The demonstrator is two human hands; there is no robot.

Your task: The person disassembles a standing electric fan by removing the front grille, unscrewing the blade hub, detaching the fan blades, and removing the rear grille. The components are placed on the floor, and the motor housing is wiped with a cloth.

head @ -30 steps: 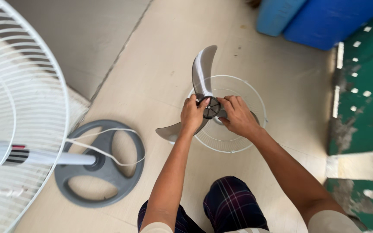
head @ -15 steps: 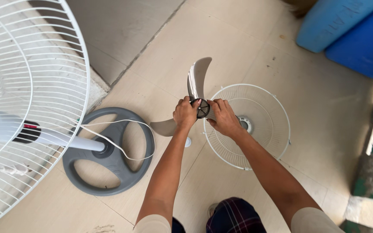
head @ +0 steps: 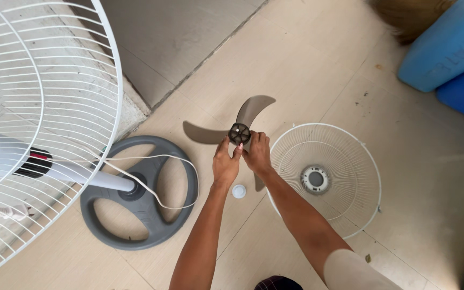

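Hands, left [head: 225, 164] and right [head: 257, 154], are pinching detached fan blade [head: 238, 127] hub; rear guard [head: 326, 177] is lying unmounted at 3 o'clock.

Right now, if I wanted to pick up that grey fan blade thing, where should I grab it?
Probably by the dark round hub in the middle of the fan blade, coming from the near side, where the left hand and right hand already pinch it. The hub looks thick and compact; the curved blades are thin and stick outward, so they would likely twist or flex in your grip.
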